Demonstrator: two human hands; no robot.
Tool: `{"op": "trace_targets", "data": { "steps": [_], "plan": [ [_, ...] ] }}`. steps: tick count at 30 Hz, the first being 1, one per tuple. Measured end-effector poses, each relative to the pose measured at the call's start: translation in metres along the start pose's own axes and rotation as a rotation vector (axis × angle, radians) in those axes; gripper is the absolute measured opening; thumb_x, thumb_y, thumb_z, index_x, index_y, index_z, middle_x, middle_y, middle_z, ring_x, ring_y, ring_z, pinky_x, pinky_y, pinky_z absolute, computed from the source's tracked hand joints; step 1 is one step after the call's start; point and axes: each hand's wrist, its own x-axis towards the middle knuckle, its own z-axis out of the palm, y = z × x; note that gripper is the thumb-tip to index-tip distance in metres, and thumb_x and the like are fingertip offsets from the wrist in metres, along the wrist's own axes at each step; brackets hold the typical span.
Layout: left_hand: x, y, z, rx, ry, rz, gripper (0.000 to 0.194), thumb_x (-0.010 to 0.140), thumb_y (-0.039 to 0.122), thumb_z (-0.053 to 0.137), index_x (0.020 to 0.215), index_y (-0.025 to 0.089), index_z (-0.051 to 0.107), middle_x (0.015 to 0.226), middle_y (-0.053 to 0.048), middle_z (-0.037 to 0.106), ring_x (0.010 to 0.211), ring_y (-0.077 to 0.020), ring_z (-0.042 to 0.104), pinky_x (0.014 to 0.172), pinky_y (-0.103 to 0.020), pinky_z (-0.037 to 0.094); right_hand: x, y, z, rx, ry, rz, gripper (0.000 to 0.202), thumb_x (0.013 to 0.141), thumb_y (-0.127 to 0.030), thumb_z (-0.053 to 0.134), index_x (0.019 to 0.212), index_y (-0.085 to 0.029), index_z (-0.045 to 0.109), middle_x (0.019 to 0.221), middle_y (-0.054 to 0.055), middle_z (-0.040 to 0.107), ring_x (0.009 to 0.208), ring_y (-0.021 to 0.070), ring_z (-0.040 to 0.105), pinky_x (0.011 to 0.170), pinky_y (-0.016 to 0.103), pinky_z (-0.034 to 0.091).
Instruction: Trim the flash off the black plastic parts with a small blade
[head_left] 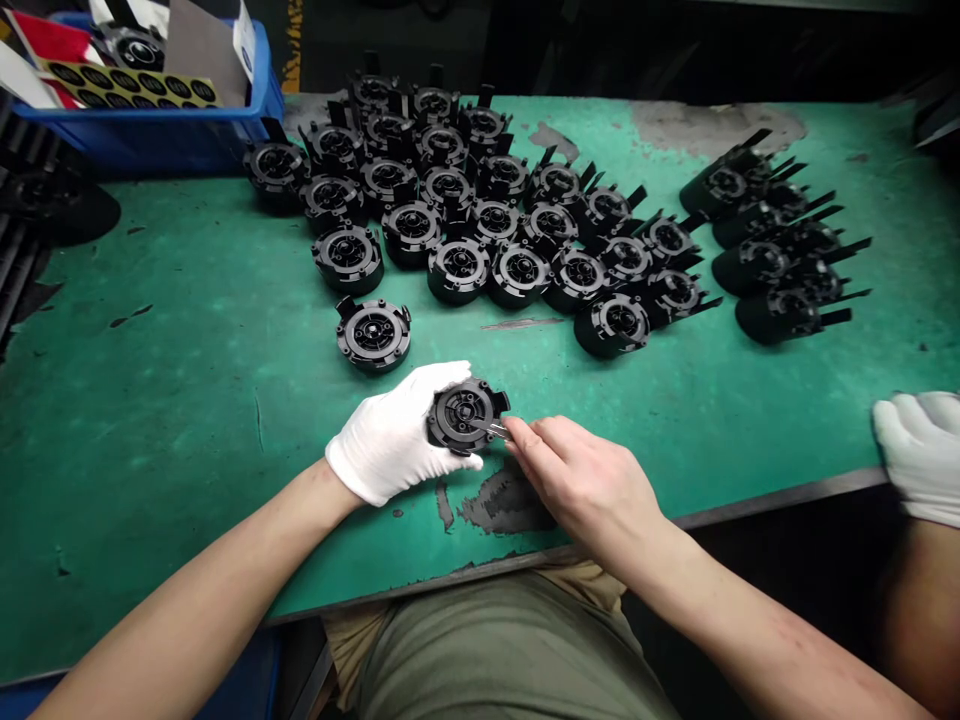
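My left hand [401, 435], in a white glove, is wrapped round a round black part [463, 412], its ribbed face turned up. Bare and pinched, my right hand [574, 470] grips metal tweezers [491, 428] whose tips reach over the face of that part, near its centre. A similar black part [373, 335] lies on the green table [225, 420] just beyond my left hand. Several more black housings [461, 270] stand grouped farther back, many with upright tabs.
A blue bin [172, 130] with papers and a sheet of round stickers sits at the back left. More black housings [776, 315] stand at the right. Another person's gloved hand [922, 450] rests at the right table edge.
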Motion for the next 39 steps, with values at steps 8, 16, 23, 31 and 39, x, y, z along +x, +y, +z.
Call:
{"op": "trace_targets", "data": {
  "steps": [8, 16, 23, 31, 39],
  "plan": [
    [-0.001, -0.003, 0.002, 0.117, 0.169, -0.001, 0.088, 0.063, 0.078, 0.087, 0.124, 0.02, 0.06, 0.116, -0.01, 0.069, 0.104, -0.0275, 0.073, 0.093, -0.04, 0.064, -0.003, 0.008, -0.006, 0.112, 0.012, 0.083, 0.026, 0.11, -0.022, 0.052, 0.134, -0.016, 0.06, 0.09, 0.004, 0.065, 0.077, 0.0167, 0.058, 0.067, 0.03, 0.043],
    [0.001, -0.006, 0.004, 0.23, 0.127, 0.102, 0.119, 0.06, 0.086, 0.083, 0.145, 0.01, 0.049, 0.123, -0.02, 0.06, 0.114, -0.0368, 0.063, 0.101, -0.053, 0.058, 0.002, 0.009, 0.002, 0.073, 0.031, 0.064, 0.022, 0.11, -0.022, 0.055, 0.129, -0.016, 0.063, 0.092, 0.004, 0.069, 0.079, 0.0165, 0.061, 0.067, 0.03, 0.043],
    [0.003, -0.001, 0.0, 0.239, 0.006, 0.021, 0.116, 0.054, 0.073, 0.095, 0.145, 0.014, 0.053, 0.123, -0.018, 0.057, 0.118, -0.0376, 0.058, 0.102, -0.054, 0.058, 0.008, 0.005, 0.003, 0.047, 0.008, 0.029, 0.021, 0.11, -0.021, 0.055, 0.129, -0.016, 0.062, 0.09, 0.004, 0.069, 0.077, 0.0167, 0.056, 0.064, 0.032, 0.039],
    [0.006, -0.002, -0.001, 0.201, 0.006, 0.086, 0.104, 0.058, 0.066, 0.098, 0.138, 0.016, 0.055, 0.126, -0.017, 0.064, 0.121, -0.0376, 0.061, 0.107, -0.053, 0.055, 0.002, 0.003, 0.003, 0.03, 0.015, 0.014, 0.023, 0.11, -0.02, 0.055, 0.13, -0.012, 0.062, 0.085, 0.003, 0.062, 0.075, 0.0175, 0.051, 0.063, 0.033, 0.035],
    [0.007, -0.003, -0.001, 0.187, 0.001, 0.069, 0.101, 0.057, 0.067, 0.097, 0.136, 0.019, 0.056, 0.126, -0.015, 0.065, 0.12, -0.0382, 0.063, 0.107, -0.053, 0.055, 0.002, -0.001, -0.002, 0.02, -0.016, -0.016, 0.019, 0.11, -0.021, 0.053, 0.123, -0.012, 0.064, 0.081, 0.001, 0.056, 0.071, 0.0181, 0.048, 0.06, 0.034, 0.034]
  ]
}}
